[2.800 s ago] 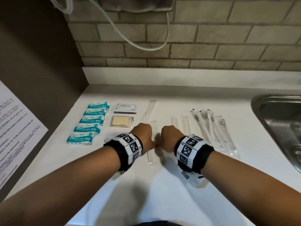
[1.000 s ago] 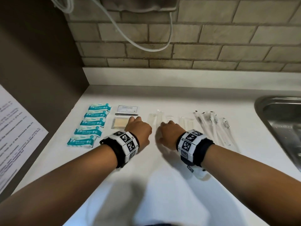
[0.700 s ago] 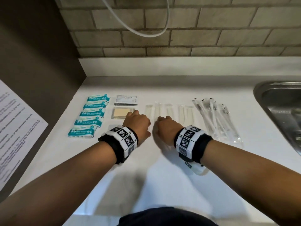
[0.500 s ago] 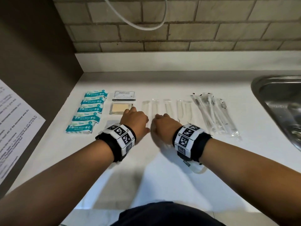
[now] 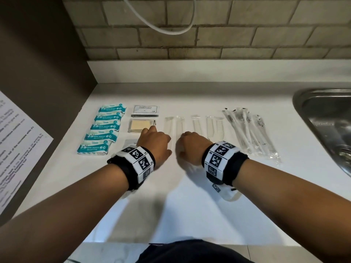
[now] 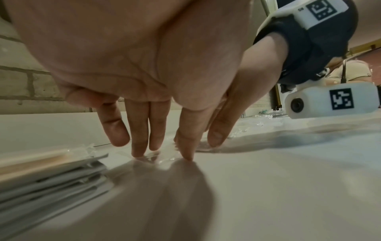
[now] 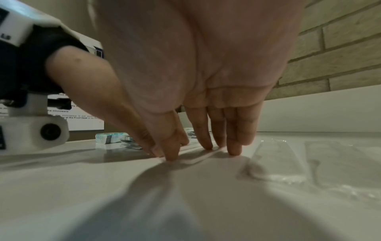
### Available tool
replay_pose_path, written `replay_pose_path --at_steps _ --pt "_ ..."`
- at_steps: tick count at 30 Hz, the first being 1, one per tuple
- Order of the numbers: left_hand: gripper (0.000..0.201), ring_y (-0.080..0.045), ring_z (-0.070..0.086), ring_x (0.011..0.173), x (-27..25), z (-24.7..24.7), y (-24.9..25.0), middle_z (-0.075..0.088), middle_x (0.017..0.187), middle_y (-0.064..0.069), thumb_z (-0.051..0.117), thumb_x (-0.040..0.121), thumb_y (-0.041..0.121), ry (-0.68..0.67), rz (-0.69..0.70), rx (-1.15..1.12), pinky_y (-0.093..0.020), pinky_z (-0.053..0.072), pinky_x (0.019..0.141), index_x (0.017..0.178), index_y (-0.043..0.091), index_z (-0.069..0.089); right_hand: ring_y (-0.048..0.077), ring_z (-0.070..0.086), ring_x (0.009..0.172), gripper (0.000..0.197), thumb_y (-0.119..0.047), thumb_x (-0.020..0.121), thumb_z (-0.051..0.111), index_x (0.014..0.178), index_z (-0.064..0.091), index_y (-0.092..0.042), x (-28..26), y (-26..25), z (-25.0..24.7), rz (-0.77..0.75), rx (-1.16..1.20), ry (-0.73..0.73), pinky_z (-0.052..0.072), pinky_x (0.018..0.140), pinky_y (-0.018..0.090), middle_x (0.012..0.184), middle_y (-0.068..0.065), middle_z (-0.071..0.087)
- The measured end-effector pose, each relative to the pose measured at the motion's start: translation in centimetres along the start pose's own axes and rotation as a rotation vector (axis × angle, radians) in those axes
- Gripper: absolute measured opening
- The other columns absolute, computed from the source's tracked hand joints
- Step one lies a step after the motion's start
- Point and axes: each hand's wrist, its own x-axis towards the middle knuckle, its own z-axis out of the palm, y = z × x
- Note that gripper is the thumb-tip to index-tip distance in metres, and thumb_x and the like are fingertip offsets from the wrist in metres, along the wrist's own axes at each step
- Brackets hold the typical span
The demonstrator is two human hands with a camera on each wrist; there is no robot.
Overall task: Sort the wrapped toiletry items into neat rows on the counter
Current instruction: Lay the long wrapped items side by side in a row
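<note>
Several clear-wrapped combs point(image 5: 196, 124) lie side by side in a row on the white counter point(image 5: 190, 205). My left hand point(image 5: 154, 141) and right hand point(image 5: 190, 144) sit close together at the near ends of the two leftmost combs point(image 5: 179, 123). In the left wrist view my left hand point(image 6: 163, 150) has straight fingers, their tips touching a clear wrapper point(image 6: 158, 157). In the right wrist view my right hand point(image 7: 195, 151) presses straight fingertips on a flat clear pack point(image 7: 198, 159). Neither hand grips anything.
Teal wipe packs point(image 5: 103, 130) form a column at the left, beside a shampoo sachet point(image 5: 145, 110) and a beige soap packet point(image 5: 139, 125). Wrapped toothbrushes point(image 5: 248, 133) lie to the right, then a steel sink point(image 5: 326, 120). A printed sheet point(image 5: 17, 149) hangs on the left wall.
Both hands slid a clear comb pack away from me into line with the other combs. Over the last half second they have hardly moved.
</note>
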Motion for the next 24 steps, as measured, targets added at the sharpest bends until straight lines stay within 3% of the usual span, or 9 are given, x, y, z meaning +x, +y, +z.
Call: replay_pose_path --at_steps 14,18,22,24 --pt "0.025 -0.026 0.045 0.107 -0.4 -0.1 0.2 0.066 0.1 0.003 0.051 0.09 0.046 -0.027 -0.005 -0.004 -0.037 0.031 0.088 0.086 0.023 0.062 0.025 0.049 0.116 0.029 -0.023 0.09 0.052 0.114 0.066 -0.015 0.4 0.2 0.2 -0.009 0.005 0.001 0.051 0.091 0.042 0.12 0.004 0.054" --pt "0.024 -0.026 0.045 0.107 -0.4 -0.3 0.2 0.066 0.1 0.003 0.051 0.09 0.046 -0.033 -0.009 -0.005 -0.038 0.031 0.089 0.08 0.024 0.055 0.025 0.048 0.118 0.031 -0.024 0.091 0.052 0.117 0.065 -0.015 0.4 0.2 0.1 -0.005 -0.011 0.005 0.05 0.09 0.041 0.122 0.005 0.053" --pt "0.028 -0.027 0.047 0.104 -0.6 -0.8 0.2 0.058 0.087 0.004 0.053 0.088 0.048 -0.039 -0.02 -0.009 -0.038 0.032 0.088 0.075 0.024 0.049 0.028 0.05 0.12 0.032 -0.028 0.094 0.05 0.116 0.063 -0.009 0.2 0.4 0.1 -0.026 0.03 0.019 0.049 0.092 0.042 0.124 0.009 0.051" --pt "0.025 -0.026 0.047 0.107 -0.5 -1.2 0.4 0.064 0.098 0.006 0.054 0.087 0.049 0.0 -0.017 -0.041 -0.039 0.032 0.089 0.089 0.025 0.06 0.029 0.048 0.127 0.037 -0.033 0.095 0.049 0.118 0.062 -0.007 0.0 0.9 -0.3 -0.08 0.071 0.012 0.045 0.1 0.041 0.13 0.012 0.051"
